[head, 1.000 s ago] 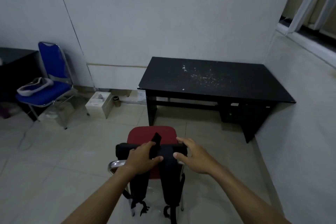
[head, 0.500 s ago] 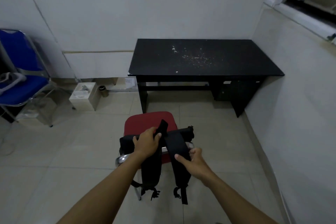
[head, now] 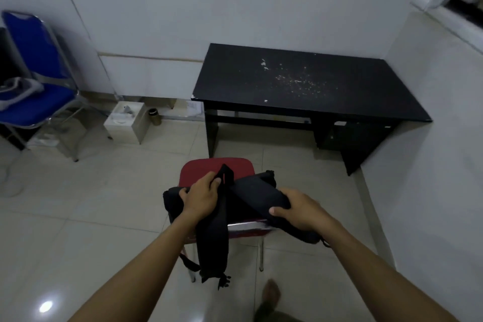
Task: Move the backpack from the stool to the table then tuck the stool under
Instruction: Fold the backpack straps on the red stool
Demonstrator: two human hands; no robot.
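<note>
A black backpack [head: 251,191] lies over the near edge of a red-seated stool [head: 206,168] with metal legs, one strap hanging down in front. My left hand [head: 202,196] grips the top handle and left part of the pack. My right hand [head: 298,208] is closed around the right shoulder strap, pulling it out to the right. Behind the stool stands the black table [head: 300,81], its top speckled with pale crumbs.
A blue folding chair [head: 34,91] with something grey on its seat stands at the left. A white box [head: 125,123] and a small dark jar [head: 154,116] sit by the wall. A white wall runs close along the right. My bare foot [head: 271,295] shows below.
My right hand went from resting on top of the pack to gripping the right strap and drawing it rightwards. The pack has shifted and bunched up. My view has tilted down.
</note>
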